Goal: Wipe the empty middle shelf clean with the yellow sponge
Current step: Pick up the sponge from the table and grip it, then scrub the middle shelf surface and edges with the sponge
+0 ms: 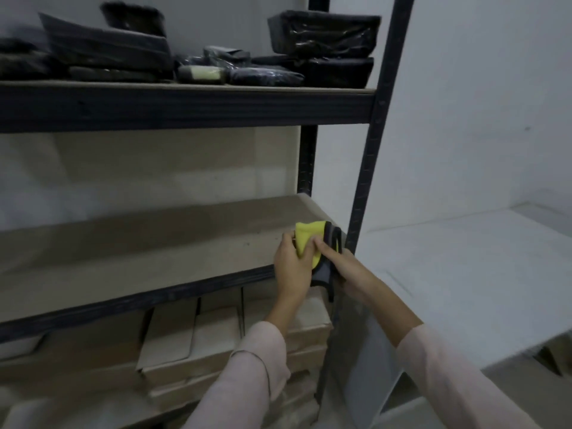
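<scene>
Both hands grip the yellow sponge (306, 239) (yellow on one face, grey with dark edging on the other) at the right front corner of the middle shelf (154, 243). The left hand (292, 266) pinches its yellow side; the right hand (343, 266) clasps the grey edge. Cardboard boxes (185, 345) sit below, black wrapped packages (322, 35) above.
</scene>
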